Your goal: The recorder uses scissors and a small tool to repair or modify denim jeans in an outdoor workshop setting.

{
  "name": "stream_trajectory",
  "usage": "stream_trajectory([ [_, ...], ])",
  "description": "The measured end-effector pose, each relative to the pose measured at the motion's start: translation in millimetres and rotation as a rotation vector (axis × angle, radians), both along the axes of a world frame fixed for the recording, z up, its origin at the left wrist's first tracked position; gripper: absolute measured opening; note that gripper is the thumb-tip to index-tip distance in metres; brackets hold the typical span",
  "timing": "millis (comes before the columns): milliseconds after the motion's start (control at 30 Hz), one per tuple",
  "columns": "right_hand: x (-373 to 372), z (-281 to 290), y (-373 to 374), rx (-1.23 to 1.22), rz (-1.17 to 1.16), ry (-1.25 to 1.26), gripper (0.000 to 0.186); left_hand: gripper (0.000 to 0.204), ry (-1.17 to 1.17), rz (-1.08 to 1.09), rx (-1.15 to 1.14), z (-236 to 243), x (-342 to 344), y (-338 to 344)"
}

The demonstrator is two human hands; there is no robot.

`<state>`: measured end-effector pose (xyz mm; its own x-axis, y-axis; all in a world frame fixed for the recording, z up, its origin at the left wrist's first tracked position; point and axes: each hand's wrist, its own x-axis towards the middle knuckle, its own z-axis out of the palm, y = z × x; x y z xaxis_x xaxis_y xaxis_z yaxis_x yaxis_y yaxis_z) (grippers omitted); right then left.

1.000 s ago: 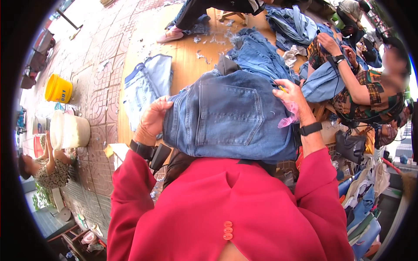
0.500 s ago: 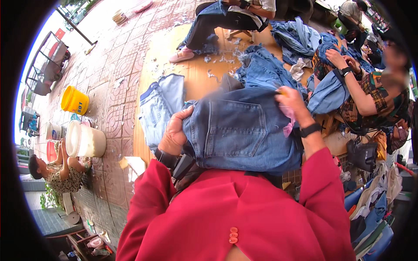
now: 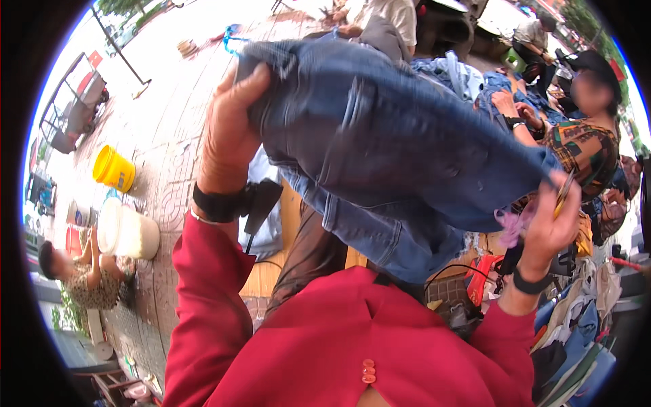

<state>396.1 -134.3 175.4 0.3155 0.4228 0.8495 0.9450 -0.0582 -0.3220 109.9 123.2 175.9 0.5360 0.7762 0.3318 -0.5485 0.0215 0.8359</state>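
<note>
A pair of dark blue denim jeans (image 3: 407, 146) is stretched in the air before my chest, slanting down to the right, partly blurred. My left hand (image 3: 234, 129) grips its upper left end, thumb on the near side. At the lower right end, my right hand (image 3: 557, 217) is closed on the cloth. The same hand also holds a small yellow-handled tool (image 3: 562, 198) with a pointed metal tip; its exact kind is unclear. A pink ribbon (image 3: 513, 227) hangs beside those fingers. Under the raised denim, light blue jeans (image 3: 261, 203) lie partly hidden on a wooden board (image 3: 291, 210).
A person in a patterned shirt (image 3: 576, 146) handles denim close on the right. Another person in a white top (image 3: 397, 20) sits ahead. Piled clothes (image 3: 576, 332) lie at lower right. A yellow bucket (image 3: 113, 168) and a white bucket (image 3: 129, 230) stand left, near a crouching person (image 3: 91, 278).
The jeans have risen from my lap and been spread wider. My left hand moved up and forward; my right hand moved right and down. The board ahead is now mostly covered by denim.
</note>
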Motion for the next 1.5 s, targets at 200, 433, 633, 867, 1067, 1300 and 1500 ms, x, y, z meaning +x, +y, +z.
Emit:
stream_trajectory([
  [200, -35, -170, -65, -0.631, 0.224, 0.307, 0.019, 0.027, 0.494, -0.045, -0.528, -158, -69, -75],
  [433, -38, -204, -86, -0.716, 0.233, 0.575, 0.015, 0.026, 0.446, -0.138, -0.678, -197, -102, -128],
  [633, -24, -170, -75, -0.885, 0.373, 0.74, 0.017, 0.022, 0.378, -0.159, -0.714, -199, -101, -131],
  [867, -55, -100, -6, -0.546, 0.354, 0.76, 0.02, 0.031, 0.419, -0.237, -0.707, -201, -102, -124],
  [1067, -123, -97, 86, -0.67, 0.611, 0.307, 0.03, 0.031, 0.369, -0.234, -0.742, -194, -103, -124],
  [1300, -70, -101, 60, -0.561, 0.372, 0.714, 0.014, 0.023, 0.566, -0.138, -0.645, -188, -111, -128],
  [1500, -41, -104, -7, -0.573, 0.199, 0.762, 0.012, 0.018, 0.902, 0.376, -0.11, -160, -115, -133],
])
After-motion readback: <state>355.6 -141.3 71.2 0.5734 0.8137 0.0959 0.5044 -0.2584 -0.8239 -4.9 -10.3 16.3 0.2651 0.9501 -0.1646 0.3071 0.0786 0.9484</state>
